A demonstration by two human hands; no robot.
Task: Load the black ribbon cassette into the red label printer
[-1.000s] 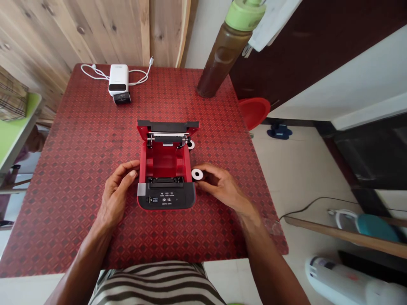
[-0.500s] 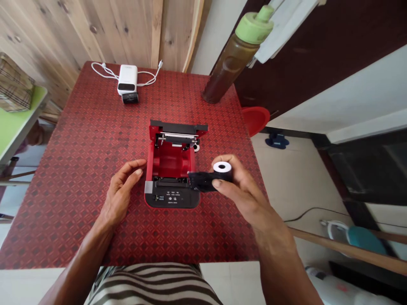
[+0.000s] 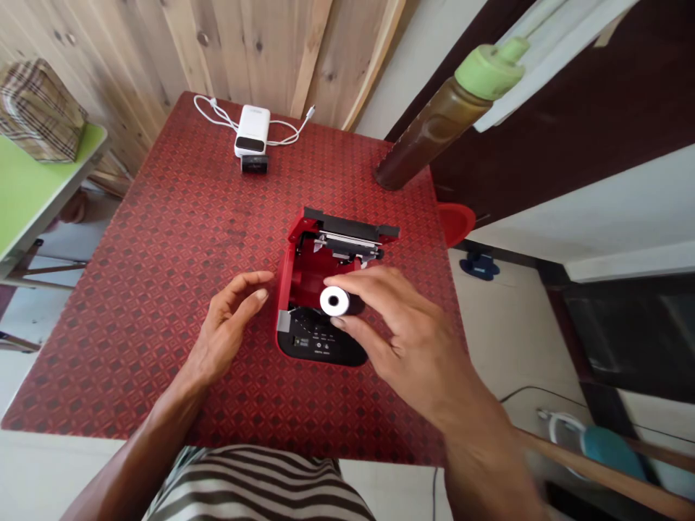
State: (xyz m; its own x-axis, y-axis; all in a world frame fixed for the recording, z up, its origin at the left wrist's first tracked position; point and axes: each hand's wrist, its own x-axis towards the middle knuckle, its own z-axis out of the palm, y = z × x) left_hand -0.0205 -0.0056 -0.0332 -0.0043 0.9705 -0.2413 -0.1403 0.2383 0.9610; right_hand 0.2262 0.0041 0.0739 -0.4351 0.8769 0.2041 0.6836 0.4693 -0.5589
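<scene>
A small red and black receipt printer (image 3: 320,356) stands on the table with its lid (image 3: 347,226) raised and its red paper bay (image 3: 312,278) exposed. In my right hand (image 3: 410,329), between thumb and fingers, is a paper roll (image 3: 335,300) with a white end, a dark core hole and a black outer side. The roll is over the bay's front right part, tilted so its white end faces left and up. My left hand (image 3: 231,322) is open beside the printer's left wall, fingertips close to it; whether they touch I cannot tell.
Toward the back of the red patterned table (image 3: 179,239) lie a white power bank (image 3: 253,129) with a white cable and a small black object (image 3: 255,164). A brown bottle (image 3: 428,137) with a green cap stands at the back right. A red stool (image 3: 456,223) is beyond the right edge.
My right hand has brought the roll leftward from beside the printer to over its bay, turning the white end left. My left hand stays by the printer. The view has shifted.
</scene>
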